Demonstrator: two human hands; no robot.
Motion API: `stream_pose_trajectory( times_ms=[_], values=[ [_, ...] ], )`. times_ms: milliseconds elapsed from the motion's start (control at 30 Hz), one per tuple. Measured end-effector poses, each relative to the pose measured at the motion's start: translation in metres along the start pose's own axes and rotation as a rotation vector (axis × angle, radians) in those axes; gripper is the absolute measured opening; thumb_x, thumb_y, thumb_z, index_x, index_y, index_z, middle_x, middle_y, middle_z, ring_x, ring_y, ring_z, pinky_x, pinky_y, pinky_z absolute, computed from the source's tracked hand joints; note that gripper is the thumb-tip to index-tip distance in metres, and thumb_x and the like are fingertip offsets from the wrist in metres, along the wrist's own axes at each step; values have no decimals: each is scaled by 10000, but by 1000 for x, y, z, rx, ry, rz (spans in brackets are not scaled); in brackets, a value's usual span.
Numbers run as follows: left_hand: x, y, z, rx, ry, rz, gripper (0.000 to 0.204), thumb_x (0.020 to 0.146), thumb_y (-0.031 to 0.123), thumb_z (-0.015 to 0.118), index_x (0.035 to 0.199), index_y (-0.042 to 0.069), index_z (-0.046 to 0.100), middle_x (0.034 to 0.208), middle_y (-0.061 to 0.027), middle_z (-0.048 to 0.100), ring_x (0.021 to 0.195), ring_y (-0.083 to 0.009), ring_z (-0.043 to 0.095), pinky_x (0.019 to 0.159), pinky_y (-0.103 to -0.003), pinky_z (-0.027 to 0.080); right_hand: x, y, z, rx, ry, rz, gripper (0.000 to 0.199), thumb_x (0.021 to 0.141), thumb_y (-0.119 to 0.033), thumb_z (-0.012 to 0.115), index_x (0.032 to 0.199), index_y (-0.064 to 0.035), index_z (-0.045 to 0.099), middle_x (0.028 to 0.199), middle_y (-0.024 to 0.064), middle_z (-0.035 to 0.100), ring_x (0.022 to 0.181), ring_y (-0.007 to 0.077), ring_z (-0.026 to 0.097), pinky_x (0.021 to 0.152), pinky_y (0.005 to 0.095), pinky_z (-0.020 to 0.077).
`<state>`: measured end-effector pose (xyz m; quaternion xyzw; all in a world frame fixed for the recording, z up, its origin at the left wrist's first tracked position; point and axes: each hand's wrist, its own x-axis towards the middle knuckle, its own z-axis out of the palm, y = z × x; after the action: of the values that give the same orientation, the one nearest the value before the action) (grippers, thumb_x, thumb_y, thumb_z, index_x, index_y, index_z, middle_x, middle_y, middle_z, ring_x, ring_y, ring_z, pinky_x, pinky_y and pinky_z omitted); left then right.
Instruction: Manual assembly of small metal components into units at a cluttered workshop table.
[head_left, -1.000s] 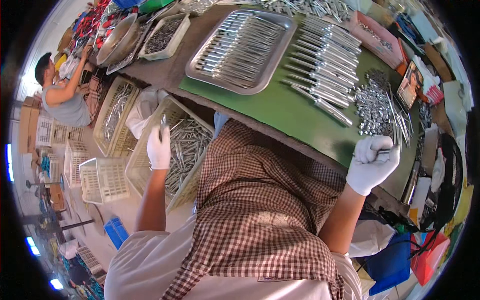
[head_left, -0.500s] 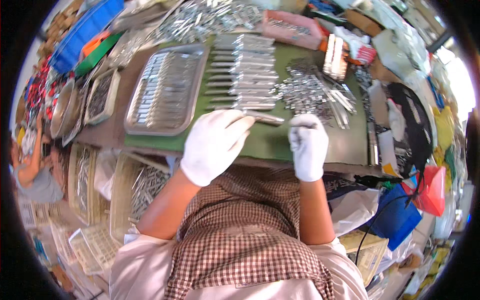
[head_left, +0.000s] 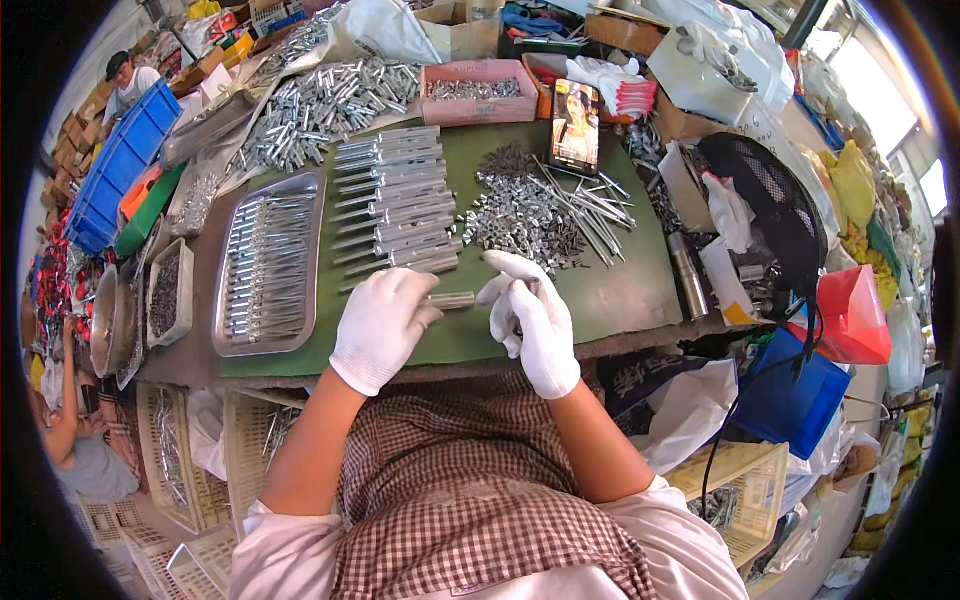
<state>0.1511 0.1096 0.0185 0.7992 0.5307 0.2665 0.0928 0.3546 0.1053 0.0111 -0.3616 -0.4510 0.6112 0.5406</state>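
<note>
My left hand [head_left: 382, 325], in a white glove, is closed around a short metal tube [head_left: 452, 300] whose end sticks out to the right. My right hand [head_left: 530, 312], also gloved, holds its fingers at that end of the tube; whether it pinches a small part I cannot tell. Both hands hover over the green mat [head_left: 610, 290] near the table's front edge. Just beyond them lies a row of finished metal tubes [head_left: 395, 205] and a heap of small metal screws and pins [head_left: 525, 210].
A steel tray [head_left: 268, 265] of tubes lies at the left. Further back are a loose pile of tubes [head_left: 320, 105], a pink box [head_left: 478, 90] and a phone [head_left: 575, 125]. A black fan [head_left: 765, 215], bags and baskets crowd the right. Other people sit at the left.
My view swung from the basket at the lower left up to the table. Both hands came together over the mat, and the left now holds a tube against the right fingers.
</note>
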Motion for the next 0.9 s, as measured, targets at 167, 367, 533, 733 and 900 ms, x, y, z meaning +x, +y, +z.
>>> stream_pose_trajectory(
  times_ms=[167, 367, 533, 733, 900],
  values=[
    [1, -4, 4, 81, 20, 110, 210, 800, 118, 727, 987, 63, 651, 969, -109, 660, 953, -333, 626, 868, -441, 482, -4, -4, -4, 29, 18, 40, 299, 1053, -174, 439, 1241, -13, 607, 897, 60, 625, 581, 44, 444, 489, 182, 342],
    [1, -2, -6, -22, 12, 63, 240, 834, 135, 703, 1061, 73, 657, 977, -109, 648, 886, -324, 647, 781, -414, 509, -17, -9, -13, 9, 60, 51, 256, 1046, -131, 473, 1193, -14, 646, 896, 22, 646, 608, 28, 452, 551, 181, 371],
    [5, 17, -18, 60, -59, 57, 264, 858, 169, 696, 1106, 87, 657, 982, -88, 627, 850, -292, 654, 718, -377, 524, -18, -13, -6, -211, 92, 110, 281, 1047, -150, 505, 1263, -17, 627, 956, 51, 684, 598, 35, 511, 566, 202, 426],
    [8, 53, -29, 243, -144, 240, 302, 840, 250, 719, 1100, 105, 672, 921, -45, 639, 827, -228, 661, 709, -343, 530, -17, -23, -16, -178, 40, 240, 270, 1031, -159, 555, 1227, 8, 637, 933, 48, 703, 611, 63, 565, 606, 227, 481],
    [2, 40, -24, 75, -86, 221, 386, 832, 202, 726, 1205, 117, 677, 833, -54, 643, 750, -248, 655, 676, -351, 538, -23, -24, -19, -421, -1, 144, 193, 980, -144, 632, 1092, 2, 689, 829, 31, 693, 695, 86, 613, 683, 255, 508]
  ],
)
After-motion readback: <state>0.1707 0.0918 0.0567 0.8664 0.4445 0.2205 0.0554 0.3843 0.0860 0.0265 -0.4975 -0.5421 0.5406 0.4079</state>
